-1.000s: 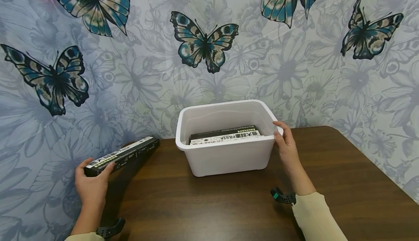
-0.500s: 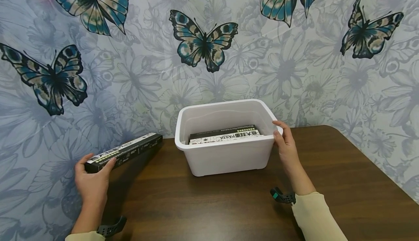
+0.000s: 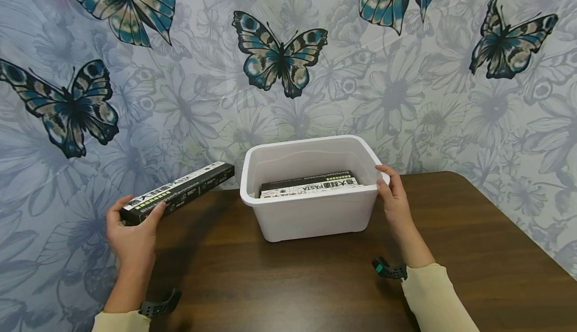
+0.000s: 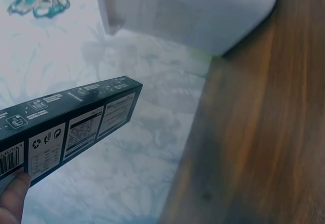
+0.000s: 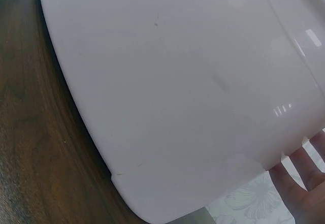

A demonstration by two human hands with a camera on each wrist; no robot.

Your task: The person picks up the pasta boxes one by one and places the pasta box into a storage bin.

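My left hand (image 3: 133,242) grips the near end of a long black-and-white pasta box (image 3: 180,192), thumb on one side and fingers on the other. The box is lifted off the table, its far end tilted up toward the white plastic bin (image 3: 311,219). In the left wrist view, the pasta box (image 4: 76,127) shows a barcode and printed label panels along its side. My right hand (image 3: 396,204) holds the bin's right rim, thumb in front and fingers behind. Another pasta box (image 3: 311,184) lies inside the bin, its lower part hidden by the front wall.
The bin stands on a brown wooden table (image 3: 288,282) near its back edge. Behind it rises a wall covering (image 3: 189,81) with flowers and butterflies. Dark straps (image 3: 160,304) are on both wrists.
My left hand has raised the pasta box and carried it slightly right, closer to the bin. The right hand stays at the bin's rim.
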